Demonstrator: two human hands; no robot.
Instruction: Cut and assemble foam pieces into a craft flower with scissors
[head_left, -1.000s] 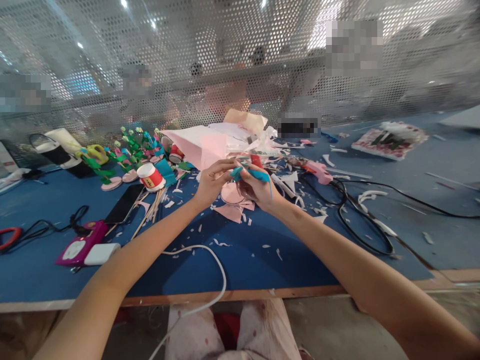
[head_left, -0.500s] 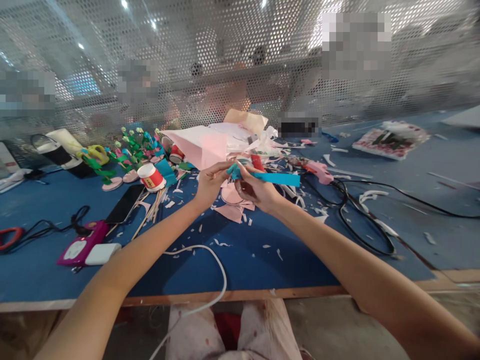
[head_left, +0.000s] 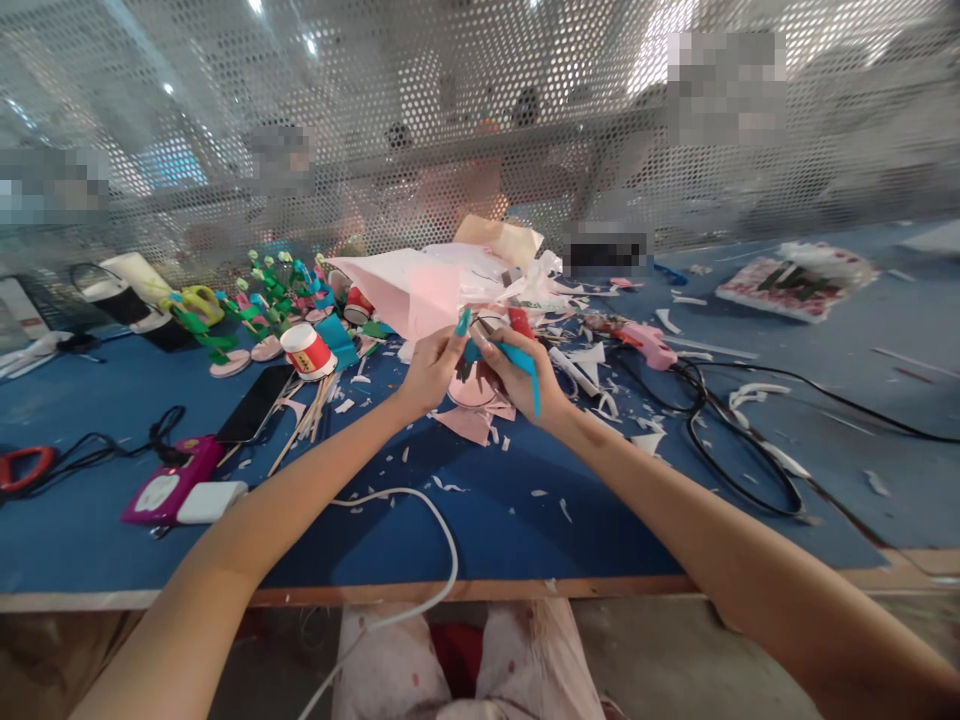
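Note:
Between my two hands, over the middle of the blue table, is a blue paper strip [head_left: 524,362]. My left hand [head_left: 433,372] pinches its crumpled, curled end between thumb and fingers. The fingers of my right hand [head_left: 531,385] are closed on the strip too, and its free tail bends down over the back of that hand. Just below my fingertips lies a round pink paper disc [head_left: 474,390] on pink paper scraps. Behind the hands is a large pink sheet [head_left: 431,295]. My fingers partly hide the blue paper's rolled part.
Left stand small paper plants [head_left: 262,300], a red and white paper cup [head_left: 308,352], thin sticks [head_left: 304,425], a phone [head_left: 255,402] and a purple power socket [head_left: 171,482]. Right lies a pink glue gun [head_left: 649,345] with a looping black cord. White cable [head_left: 442,530] crosses the front edge.
The blue strip's tail, stretched out straight to the right before, now folds down across my right hand. Both hands have turned slightly and stay close together.

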